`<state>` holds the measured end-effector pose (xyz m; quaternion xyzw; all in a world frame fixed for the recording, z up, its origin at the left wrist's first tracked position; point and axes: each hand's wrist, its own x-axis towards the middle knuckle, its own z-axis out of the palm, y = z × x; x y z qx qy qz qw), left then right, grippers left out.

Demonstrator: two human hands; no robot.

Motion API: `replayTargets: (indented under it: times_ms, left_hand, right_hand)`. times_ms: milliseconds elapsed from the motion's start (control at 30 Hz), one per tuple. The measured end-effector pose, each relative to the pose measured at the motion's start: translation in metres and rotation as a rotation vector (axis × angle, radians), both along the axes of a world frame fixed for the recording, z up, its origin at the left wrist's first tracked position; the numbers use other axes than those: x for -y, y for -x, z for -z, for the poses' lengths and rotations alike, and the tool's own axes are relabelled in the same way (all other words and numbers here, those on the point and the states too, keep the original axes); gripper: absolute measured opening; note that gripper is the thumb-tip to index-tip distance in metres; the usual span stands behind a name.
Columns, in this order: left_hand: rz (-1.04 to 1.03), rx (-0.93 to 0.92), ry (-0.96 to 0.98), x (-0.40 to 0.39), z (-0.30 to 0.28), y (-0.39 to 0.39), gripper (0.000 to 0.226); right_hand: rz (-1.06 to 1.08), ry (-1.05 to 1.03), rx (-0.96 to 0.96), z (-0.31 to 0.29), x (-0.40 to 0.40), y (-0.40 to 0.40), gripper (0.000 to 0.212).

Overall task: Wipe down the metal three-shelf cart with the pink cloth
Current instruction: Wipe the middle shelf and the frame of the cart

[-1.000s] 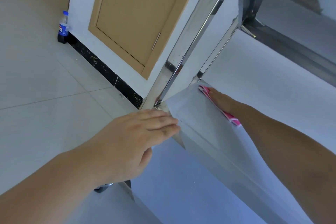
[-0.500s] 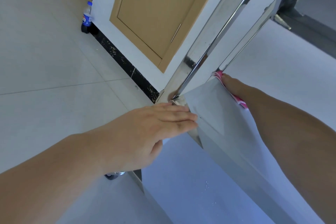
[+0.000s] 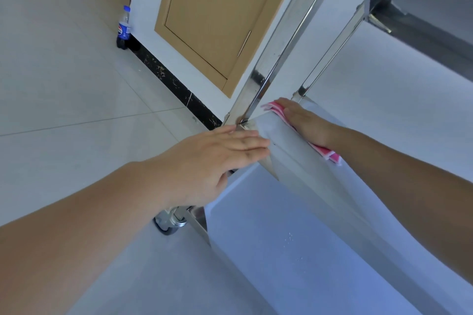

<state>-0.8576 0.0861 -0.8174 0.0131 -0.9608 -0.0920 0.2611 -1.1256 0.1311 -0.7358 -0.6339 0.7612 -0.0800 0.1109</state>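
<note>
Pressing hand: the right hand (image 3: 305,124) lies flat, fingers straight, on the pink cloth (image 3: 277,109), which it pins to the middle shelf (image 3: 320,186) of the cart, at that shelf's far corner.
Cloth position: the cloth sits between the near upright post (image 3: 286,33) and the far post (image 3: 332,51), just beside the base of each; one pink end shows ahead of the fingertips, the other pokes out behind the wrist.
Cloth axis: its long side runs along the shelf's front rim, from the upper left down to the lower right of the view.
Bracing hand: the left hand (image 3: 217,161) is opened out, fingers straight and together, their tips touching the shelf's corner where the near post meets it; it holds nothing.
Cart: the shelf's rim slopes away to the lower right; the bottom shelf (image 3: 294,250) lies beneath, with small droplets on it; a caster wheel (image 3: 167,222) shows under the left wrist.
Floor: pale tiles (image 3: 64,97) with thin joints.
Room: a white wall with a tan cabinet door (image 3: 212,15) and a black speckled skirting (image 3: 174,84).
Other things: a cola bottle (image 3: 123,29) stands upright on the floor against the wall corner, well apart from the cart.
Obstruction: the right forearm covers part of the shelf top behind the cloth.
</note>
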Motion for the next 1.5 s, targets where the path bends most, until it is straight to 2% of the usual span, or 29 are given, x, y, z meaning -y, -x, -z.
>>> replayTargets:
  times_ms: [200,333,433,567,833,967,1033,1133,1233,1500]
  left_hand:
    - [-0.086,0.124,0.076,-0.012,-0.009,-0.007,0.068]
    - [-0.162,0.155,0.123,-0.015,-0.006,-0.036,0.065]
    - [-0.156,0.212,0.108,-0.016,0.003,-0.059,0.066]
    - [-0.121,0.203,0.107,-0.009,0.020,-0.072,0.064]
    - [-0.050,0.077,0.110,0.002,0.052,-0.078,0.064]
    - [-0.022,0.034,0.068,0.002,0.063,-0.068,0.058]
    - [0.000,0.061,0.054,-0.003,0.067,-0.063,0.057]
    - [0.062,0.157,0.007,-0.010,0.078,-0.066,0.057]
    - [0.039,0.207,0.013,-0.015,0.081,-0.077,0.058]
    - [0.040,0.286,0.051,-0.061,0.054,-0.080,0.056]
  right_hand:
    - [-0.168,-0.080,-0.069,0.001,-0.039,-0.050,0.048]
    - [-0.143,-0.120,-0.072,-0.005,-0.043,-0.061,0.048]
    - [-0.139,-0.121,-0.064,-0.007,-0.050,-0.070,0.050]
    - [-0.267,-0.099,-0.090,-0.001,-0.074,-0.087,0.059]
    - [-0.355,0.129,-0.484,0.009,-0.088,-0.124,0.054]
    - [-0.490,0.145,-0.804,0.021,-0.079,-0.134,0.062]
    - [-0.553,0.097,-0.978,0.027,-0.072,-0.138,0.060]
    - [-0.480,-0.089,-1.313,0.031,-0.062,-0.140,0.063]
    - [-0.370,-0.094,-1.408,0.035,-0.058,-0.141,0.066]
    - [-0.311,-0.081,-1.443,0.035,-0.084,-0.139,0.066]
